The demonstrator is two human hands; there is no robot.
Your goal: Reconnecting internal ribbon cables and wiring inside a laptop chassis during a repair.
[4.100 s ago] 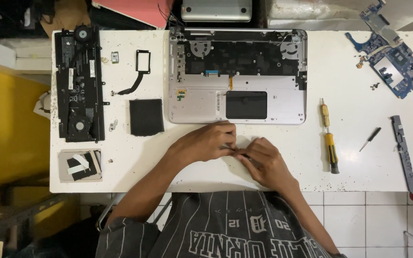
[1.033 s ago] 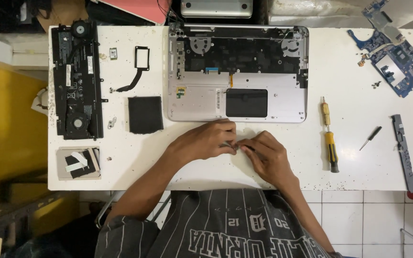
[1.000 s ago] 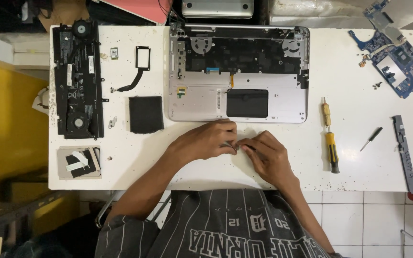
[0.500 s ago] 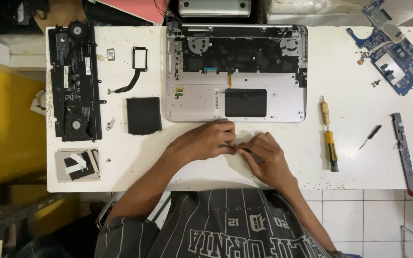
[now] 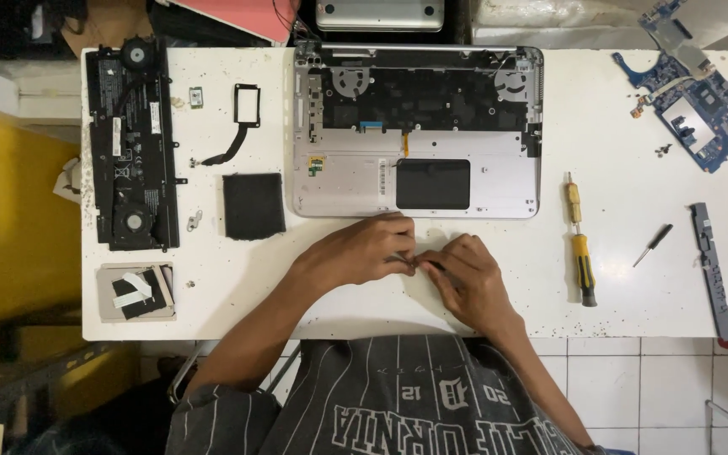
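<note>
A tiny part [image 5: 414,263], too small to make out, sits pinched between my two hands on the white table [image 5: 634,295], just in front of the opened laptop base [image 5: 419,131]. My left hand [image 5: 364,250] curls its fingertips onto it from one side; my right hand [image 5: 465,278] nips it from the other. A yellow-handled screwdriver [image 5: 581,257] lies near my right hand, a blue circuit board [image 5: 701,109] well beyond it. A black square pad [image 5: 253,206] and a long black battery [image 5: 132,147] lie to my left.
</note>
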